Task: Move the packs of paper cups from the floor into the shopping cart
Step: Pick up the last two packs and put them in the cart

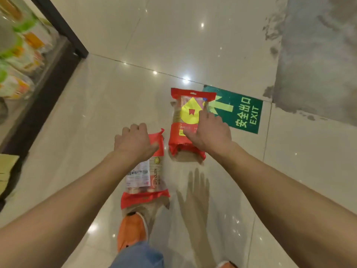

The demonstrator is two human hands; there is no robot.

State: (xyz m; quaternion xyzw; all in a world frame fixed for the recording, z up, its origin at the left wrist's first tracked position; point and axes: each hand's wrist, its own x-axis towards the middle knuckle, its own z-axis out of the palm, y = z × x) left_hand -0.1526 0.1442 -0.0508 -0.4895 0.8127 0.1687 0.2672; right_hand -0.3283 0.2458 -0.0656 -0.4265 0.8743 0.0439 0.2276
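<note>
Two packs of paper cups in clear wrap with red ends are in view. The near pack (145, 178) hangs lengthwise above the tiles, and my left hand (133, 142) grips its red top end with curled fingers. The far pack (188, 120) lies flat on the tiles, with a yellow label facing up. My right hand (209, 130) is spread over that pack's right side, fingers straight and touching the wrap. The shopping cart is not in view.
A shelf unit with a dark frame (48, 82) and green and orange packaged goods runs along the left. A green EXIT floor sticker (239, 111) lies right of the far pack. My orange shoe (131, 231) stands under the near pack. Rough grey flooring (318, 55) begins at upper right.
</note>
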